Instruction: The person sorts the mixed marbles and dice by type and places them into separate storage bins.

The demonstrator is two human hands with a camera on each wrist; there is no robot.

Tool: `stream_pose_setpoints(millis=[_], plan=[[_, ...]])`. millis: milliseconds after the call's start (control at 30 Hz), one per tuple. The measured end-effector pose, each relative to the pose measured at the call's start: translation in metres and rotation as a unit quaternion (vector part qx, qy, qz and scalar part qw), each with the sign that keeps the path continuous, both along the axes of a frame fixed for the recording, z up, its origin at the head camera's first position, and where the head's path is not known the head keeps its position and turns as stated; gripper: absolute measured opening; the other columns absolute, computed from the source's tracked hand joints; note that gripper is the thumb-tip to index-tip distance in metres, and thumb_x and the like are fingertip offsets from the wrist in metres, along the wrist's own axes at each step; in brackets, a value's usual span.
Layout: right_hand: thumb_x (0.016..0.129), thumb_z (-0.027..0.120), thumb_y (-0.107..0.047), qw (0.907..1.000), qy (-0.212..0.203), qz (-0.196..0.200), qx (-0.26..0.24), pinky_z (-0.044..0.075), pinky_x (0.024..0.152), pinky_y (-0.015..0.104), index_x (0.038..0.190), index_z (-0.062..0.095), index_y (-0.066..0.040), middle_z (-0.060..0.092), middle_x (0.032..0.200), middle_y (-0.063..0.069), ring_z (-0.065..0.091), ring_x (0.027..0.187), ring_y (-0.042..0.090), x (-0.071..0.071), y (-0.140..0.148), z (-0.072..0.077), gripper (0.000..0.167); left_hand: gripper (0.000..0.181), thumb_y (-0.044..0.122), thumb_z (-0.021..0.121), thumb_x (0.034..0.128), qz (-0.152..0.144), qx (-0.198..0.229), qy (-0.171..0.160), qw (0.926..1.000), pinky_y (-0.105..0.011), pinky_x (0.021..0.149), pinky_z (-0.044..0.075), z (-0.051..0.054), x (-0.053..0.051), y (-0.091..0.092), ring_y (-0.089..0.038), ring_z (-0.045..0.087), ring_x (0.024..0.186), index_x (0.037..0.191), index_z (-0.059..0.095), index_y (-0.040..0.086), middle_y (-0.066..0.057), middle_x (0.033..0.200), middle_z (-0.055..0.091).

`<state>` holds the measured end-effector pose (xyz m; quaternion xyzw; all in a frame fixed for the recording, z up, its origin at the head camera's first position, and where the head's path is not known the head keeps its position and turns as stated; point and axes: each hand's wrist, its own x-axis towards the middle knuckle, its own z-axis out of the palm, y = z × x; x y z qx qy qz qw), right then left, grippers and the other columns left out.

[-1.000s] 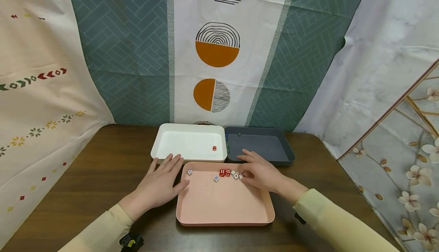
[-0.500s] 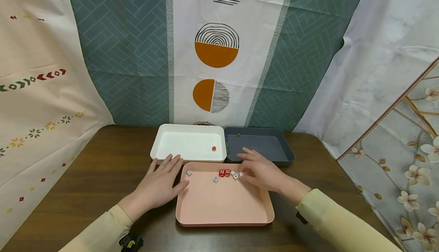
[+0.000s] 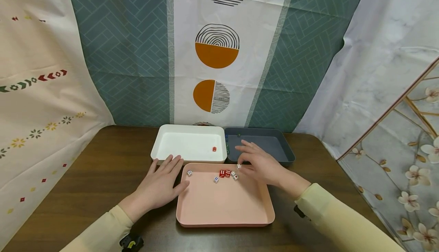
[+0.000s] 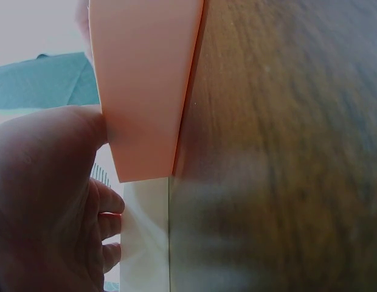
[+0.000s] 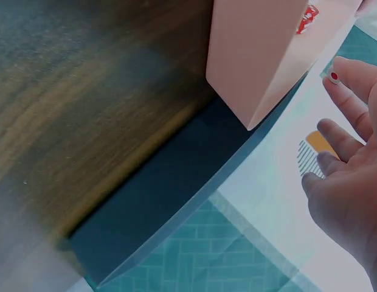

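Observation:
Between thumb and fingertip my right hand (image 3: 262, 166) pinches a small white die (image 3: 239, 166), raised above the pink tray (image 3: 224, 206). A red pip shows on that die (image 5: 332, 75) in the right wrist view, and the other fingers are loosely bent. My left hand (image 3: 161, 185) has its fingers spread and fairly straight; its thumb lies at the pink tray's left rim and its fingertips reach the white tray's front edge. Inside the pink tray, two red dice (image 3: 225, 173) sit beside two white dice (image 3: 234, 175), with a white die (image 3: 216, 179) farther left and another white die (image 3: 189, 173) near the left wall.
A white tray (image 3: 186, 141) stands behind the pink one and contains a red die (image 3: 214, 149). To its right, a dark tray (image 3: 267, 141) has green and blue dice along its left side. Patterned cloths (image 3: 130, 54) hang around the wooden table (image 3: 85, 191).
The right hand has taken the rightmost white die between its fingers and lifted it slightly off the pink tray's floor. The left hand stays in place.

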<state>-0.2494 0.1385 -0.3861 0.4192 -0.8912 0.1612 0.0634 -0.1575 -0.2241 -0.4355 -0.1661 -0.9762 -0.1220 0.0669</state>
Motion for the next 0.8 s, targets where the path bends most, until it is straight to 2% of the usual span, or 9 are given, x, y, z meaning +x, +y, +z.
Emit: stream_pose_setpoints(millis=[267, 467, 800], plan=[[0.098, 0.087, -0.016, 0.9998, -0.001, -0.012, 0.018, 0.022, 0.133, 0.054, 0.103, 0.076, -0.019, 0.056, 0.164, 0.015, 0.031, 0.164, 0.039, -0.005, -0.007, 0.006, 0.012, 0.077, 0.053, 0.058, 0.1124, 0.001, -0.001, 0.002, 1.0000, -0.075, 0.127, 0.016, -0.001, -0.001, 0.000, -0.043, 0.030, 0.163, 0.167, 0.045, 0.000, -0.019, 0.175, 0.039], [0.099, 0.086, -0.015, 0.9998, 0.012, -0.002, 0.015, 0.024, 0.133, 0.054, 0.104, 0.077, -0.015, 0.057, 0.162, 0.017, 0.033, 0.163, 0.040, -0.008, -0.017, 0.011, 0.011, 0.078, 0.053, 0.059, 0.1118, 0.002, 0.001, 0.001, 1.0000, -0.075, 0.128, 0.016, 0.000, 0.000, 0.000, -0.043, 0.030, 0.164, 0.167, 0.045, 0.000, -0.019, 0.175, 0.039], [0.101, 0.083, -0.014, 0.9998, 0.010, 0.011, 0.013, 0.020, 0.134, 0.052, 0.106, 0.076, -0.013, 0.055, 0.163, 0.017, 0.031, 0.164, 0.039, -0.017, -0.035, 0.016, 0.009, 0.079, 0.054, 0.057, 0.1123, 0.003, -0.001, -0.005, 1.0000, -0.075, 0.128, 0.016, -0.001, 0.000, 0.000, -0.043, 0.029, 0.164, 0.168, 0.044, 0.000, -0.019, 0.175, 0.038]])
